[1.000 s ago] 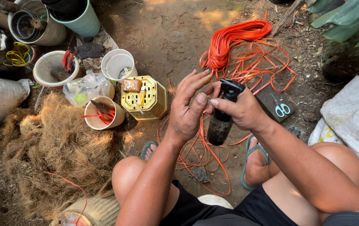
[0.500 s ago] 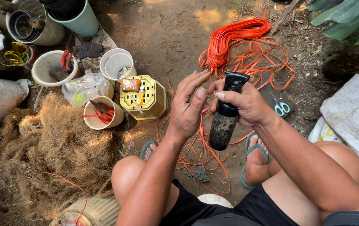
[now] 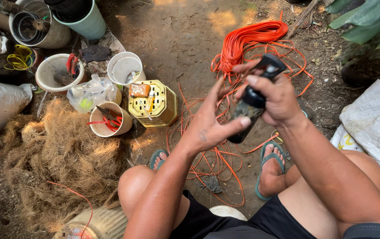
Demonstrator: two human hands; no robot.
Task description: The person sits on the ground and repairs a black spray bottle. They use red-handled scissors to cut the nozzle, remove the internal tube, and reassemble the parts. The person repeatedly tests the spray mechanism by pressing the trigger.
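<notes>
A dark, mottled bottle-shaped object [image 3: 248,116] with a black top is gripped near its upper end by my right hand [image 3: 275,94]. It hangs tilted over the ground in front of my knees. My left hand [image 3: 212,124] is beside its lower half, fingers spread, thumb touching the dark body. Orange cord [image 3: 249,40] lies in a bundle behind the hands, and loose loops of it trail down between my feet.
A yellow lattice basket [image 3: 154,104] lies on its side left of the hands. White cups hold red-handled cutters [image 3: 108,120] and tools. A heap of brown fibre [image 3: 61,155] fills the lower left. Pots stand at top left, a white sack [image 3: 371,119] at right.
The bottle has been raised and tilted further, its top now up and to the right. My left hand slid from the bottle's top down to its lower body.
</notes>
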